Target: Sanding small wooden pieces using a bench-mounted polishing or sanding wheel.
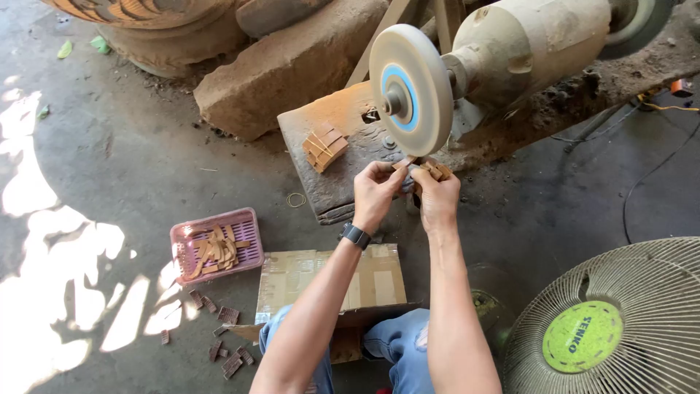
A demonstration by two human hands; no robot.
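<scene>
Landmark: grinding wheel (410, 90), one disc, pale with a blue hub ring, mounted on a dusty motor (525, 44). Far left and below the wheel: one pink basket (248, 219) on the floor holding a loose heap of tan wooden strips; scattered dark small blocks lie below it, count unclear. Left of the wheel, on the rusty metal plate (343, 182): one banded bundle of wooden pieces (324, 146); one rubber band (296, 199) lies on the floor off the plate's left edge. Directly below the wheel's lower rim: left hand (375, 193), wristwatch on, fingers pinched narrow on a small wooden piece (402, 165). Right hand (436, 195) touching it, fingers closed round a small stack of wooden pieces (437, 170). The piece sits just under the rim, above both hands; its long axis cannot be told. Left hand is marginally nearer the rim. Below the hands: one cardboard box (328, 281). Lower right of the wheel: one fan (620, 321).
</scene>
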